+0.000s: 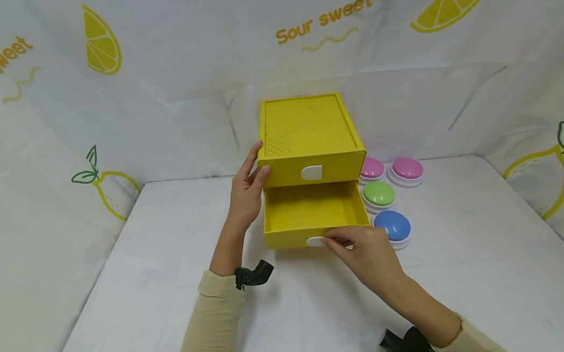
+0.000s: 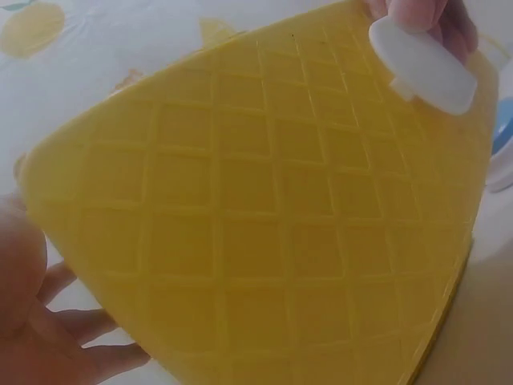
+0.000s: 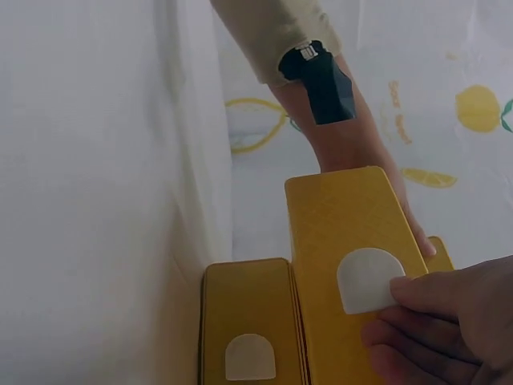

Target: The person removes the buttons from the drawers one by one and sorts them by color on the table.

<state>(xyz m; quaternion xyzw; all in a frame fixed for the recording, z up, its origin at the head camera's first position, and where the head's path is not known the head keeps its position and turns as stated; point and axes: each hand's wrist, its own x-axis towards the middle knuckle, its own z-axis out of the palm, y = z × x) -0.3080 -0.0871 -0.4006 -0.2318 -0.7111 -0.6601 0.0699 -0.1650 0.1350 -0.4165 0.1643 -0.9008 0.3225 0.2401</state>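
Observation:
A yellow two-drawer box [image 1: 308, 126] stands toward the back of the table, its lower drawer [image 1: 286, 239] pulled out and bare inside. The upper drawer [image 1: 282, 171] sits flush in the box. My right hand [image 1: 371, 254] pinches the white handle [image 1: 314, 242] of the lower drawer between thumb and fingers; the right wrist view shows the thumb on the handle's edge [image 3: 369, 281]. My left hand [image 1: 246, 194] rests along the box's left side, thumb by the front edge. In the left wrist view its fingers [image 2: 88, 325] are extended beside the grid-patterned yellow surface [image 2: 248, 200].
Right of the box are round push-buttons on white bases: a blue one [image 1: 393, 225], a green one [image 1: 379, 194] and two pink ones, the outer [image 1: 407, 168] farther right. A lemon-print white sheet [image 1: 185, 96] hangs behind the white table [image 1: 170, 258].

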